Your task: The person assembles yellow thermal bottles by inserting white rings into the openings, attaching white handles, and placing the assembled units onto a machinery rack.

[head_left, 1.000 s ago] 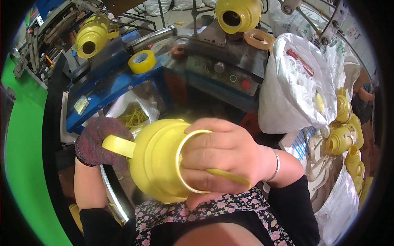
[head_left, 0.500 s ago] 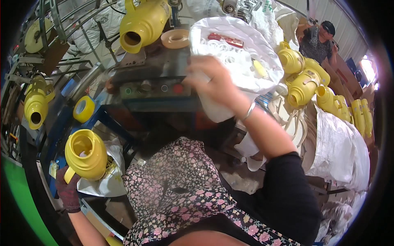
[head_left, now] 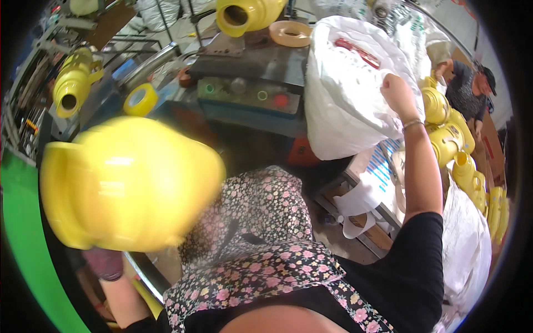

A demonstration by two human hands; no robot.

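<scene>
My left hand (head_left: 104,263), in a dark reddish glove, grips a yellow plastic jug body (head_left: 139,183) from below. The jug is raised close to the camera and smeared by motion, and it hides most of the fingers. My bare right hand (head_left: 397,95), with a bracelet at the wrist, reaches over the right side of a large white sack (head_left: 344,130). Its fingers are curled down among white plastic parts (head_left: 351,77), and what they hold, if anything, is hidden. A red object (head_left: 358,53) lies on those parts.
Left of the sack is a machine panel with a red button (head_left: 281,100). A tan tape roll (head_left: 290,33) and a yellow jug (head_left: 244,15) sit behind; yellow tape (head_left: 141,100) lies left. More yellow jugs (head_left: 446,141) and another person (head_left: 469,89) are at the right.
My left hand has lifted the yellow jug up toward the camera. My right hand has moved from near the machine panel to the sack's right side, its fingers now curled. The view has shifted.
</scene>
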